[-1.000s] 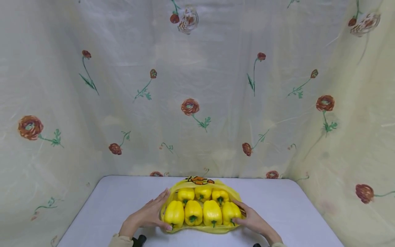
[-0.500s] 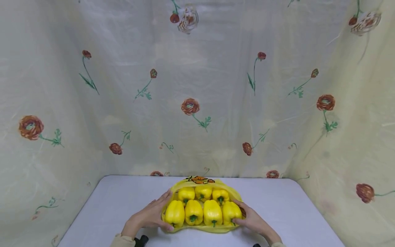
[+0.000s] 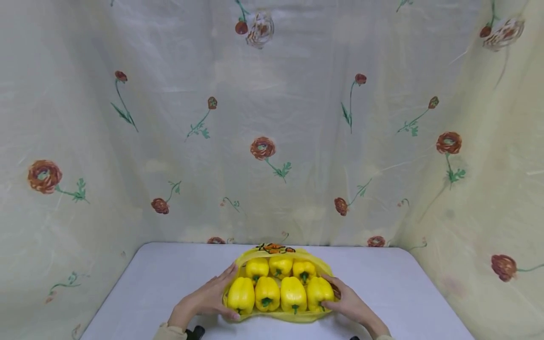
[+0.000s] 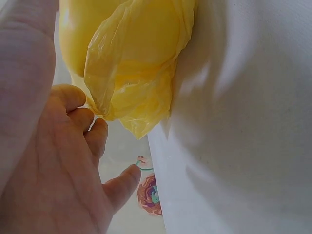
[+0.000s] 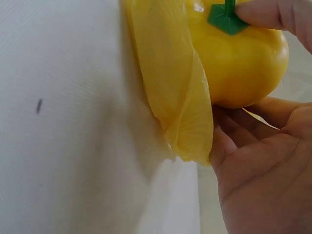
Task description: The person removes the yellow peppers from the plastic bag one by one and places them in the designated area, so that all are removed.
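A yellow plastic bag point(image 3: 277, 249) lies on the table, its mouth spread toward me. Inside, yellow bell peppers stand in two rows, their green stems facing forward. My left hand point(image 3: 208, 298) grips the bag's left side, thumb at the lower front by the leftmost pepper point(image 3: 241, 295); its bent fingertips meet the bag's loose edge point(image 4: 141, 112) in the left wrist view. At the other end my right hand point(image 3: 352, 303) holds the rightmost pepper point(image 3: 319, 293). The right wrist view has the thumb on the green stem point(image 5: 226, 22) and fingers behind the pepper, partly hidden by the bag.
The table point(image 3: 170, 267) has a white top and rounded far corners. A pale curtain point(image 3: 272, 189) printed with red flowers hangs behind it and along both sides. Dark wrist-camera parts point(image 3: 196, 332) show beside the left sleeve point(image 3: 170, 332).
Over the last second my left hand has shifted slightly right, closer in against the bag. My right hand, the bag and the peppers stay practically still.
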`<state>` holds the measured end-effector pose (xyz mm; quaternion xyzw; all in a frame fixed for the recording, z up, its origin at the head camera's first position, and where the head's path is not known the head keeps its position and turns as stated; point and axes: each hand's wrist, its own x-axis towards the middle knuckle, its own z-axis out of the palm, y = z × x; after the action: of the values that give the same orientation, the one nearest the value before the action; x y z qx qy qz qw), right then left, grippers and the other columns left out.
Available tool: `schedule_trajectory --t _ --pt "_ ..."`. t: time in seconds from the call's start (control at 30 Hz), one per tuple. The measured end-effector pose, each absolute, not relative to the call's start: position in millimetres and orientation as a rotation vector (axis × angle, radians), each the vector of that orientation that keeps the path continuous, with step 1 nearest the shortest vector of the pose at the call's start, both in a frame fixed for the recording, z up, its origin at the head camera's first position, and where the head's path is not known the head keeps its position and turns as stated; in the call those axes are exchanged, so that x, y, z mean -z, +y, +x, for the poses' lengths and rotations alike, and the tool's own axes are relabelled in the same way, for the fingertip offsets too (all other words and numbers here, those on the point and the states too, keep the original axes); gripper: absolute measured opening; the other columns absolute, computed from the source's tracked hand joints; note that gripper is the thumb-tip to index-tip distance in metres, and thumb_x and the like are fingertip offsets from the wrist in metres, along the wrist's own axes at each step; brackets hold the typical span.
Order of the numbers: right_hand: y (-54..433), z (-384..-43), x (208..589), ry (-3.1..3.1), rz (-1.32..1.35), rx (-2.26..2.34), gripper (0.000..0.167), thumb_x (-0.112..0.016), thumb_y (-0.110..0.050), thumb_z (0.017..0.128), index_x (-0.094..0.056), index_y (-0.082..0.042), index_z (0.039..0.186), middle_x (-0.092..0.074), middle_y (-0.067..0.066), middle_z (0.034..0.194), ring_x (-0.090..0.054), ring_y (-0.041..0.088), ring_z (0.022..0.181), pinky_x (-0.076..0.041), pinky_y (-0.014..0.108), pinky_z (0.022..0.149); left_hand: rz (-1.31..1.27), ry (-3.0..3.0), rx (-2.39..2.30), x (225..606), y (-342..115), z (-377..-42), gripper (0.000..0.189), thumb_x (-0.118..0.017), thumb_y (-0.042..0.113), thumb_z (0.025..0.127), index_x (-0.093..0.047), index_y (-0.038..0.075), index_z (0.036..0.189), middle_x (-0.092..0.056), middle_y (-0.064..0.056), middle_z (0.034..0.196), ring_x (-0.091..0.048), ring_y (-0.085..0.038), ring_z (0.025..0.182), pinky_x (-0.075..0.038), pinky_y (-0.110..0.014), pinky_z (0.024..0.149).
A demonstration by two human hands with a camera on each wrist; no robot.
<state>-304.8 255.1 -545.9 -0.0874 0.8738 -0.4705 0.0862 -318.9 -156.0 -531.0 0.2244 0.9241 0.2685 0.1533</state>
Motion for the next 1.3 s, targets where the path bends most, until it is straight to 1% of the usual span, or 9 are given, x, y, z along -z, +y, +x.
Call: schedule_trajectory --t 0.17,0.4,0.67,0.9,1.13,1.3 --pt "257.9 -304.1 541.1 2.592 -0.263 1.419 0.079 -0.077 -0.028 0.081 -0.038 -0.006 0.146 -0.039 0.023 0.148 -0.04 0.039 0.135 -0.036 0.053 0.11 0.64 2.656 -0.762 531.6 -154.3 -317.5 0.127 -0.077 0.064 0.066 -0.006 0.011 0.156 0.0 -0.009 0.164 -0.015 -0.034 0.149 -0.018 -0.06 0.117" --pt "259.0 -302.6 531.7 2.574 -0.278 1.424 0.08 -0.076 -0.03 0.081 -0.037 -0.008 0.148 -0.035 0.021 0.152 -0.037 0.04 0.137 -0.034 0.054 0.112 0.644 2.67 -0.756 532.1 -154.8 -318.3 0.127 -0.077 0.064 0.065 -0.006 0.01 0.156 -0.001 -0.009 0.164 -0.017 -0.035 0.148 -0.02 -0.061 0.116" --pt "259.0 -296.1 515.5 2.58 -0.351 1.468 0.078 -0.075 -0.028 0.082 -0.037 -0.01 0.147 -0.037 0.018 0.151 -0.038 0.037 0.138 -0.035 0.051 0.112 0.655 2.675 -0.755 533.3 -156.3 -319.2 0.127 -0.076 0.066 0.066 -0.006 0.01 0.156 -0.001 -0.01 0.164 -0.017 -0.035 0.148 -0.02 -0.061 0.116" --pt "261.1 -290.7 505.1 2.631 -0.459 1.472 0.078 -0.075 -0.026 0.083 -0.035 -0.007 0.148 -0.036 0.018 0.152 -0.037 0.038 0.138 -0.037 0.05 0.111 0.63 2.658 -0.764 533.9 -155.4 -318.7 0.127 -0.077 0.065 0.066 -0.007 0.009 0.156 -0.002 -0.011 0.164 -0.018 -0.035 0.148 -0.02 -0.061 0.116" --pt "262.5 -289.0 493.4 2.642 -0.386 1.472 0.079 -0.075 -0.029 0.083 -0.035 -0.012 0.149 -0.038 0.013 0.152 -0.04 0.034 0.137 -0.038 0.048 0.11 0.638 2.661 -0.768 533.1 -155.3 -318.3 0.127 -0.078 0.063 0.066 -0.007 0.009 0.156 -0.002 -0.011 0.164 -0.018 -0.036 0.148 -0.019 -0.062 0.116" --pt "268.3 -289.4 490.6 2.65 -0.391 1.494 0.078 -0.075 -0.026 0.083 -0.035 -0.013 0.149 -0.04 0.012 0.151 -0.04 0.033 0.137 -0.038 0.047 0.111 0.629 2.664 -0.776 534.1 -155.7 -318.2 0.127 -0.078 0.063 0.065 -0.008 0.01 0.156 -0.002 -0.012 0.164 -0.019 -0.037 0.147 -0.019 -0.062 0.115"
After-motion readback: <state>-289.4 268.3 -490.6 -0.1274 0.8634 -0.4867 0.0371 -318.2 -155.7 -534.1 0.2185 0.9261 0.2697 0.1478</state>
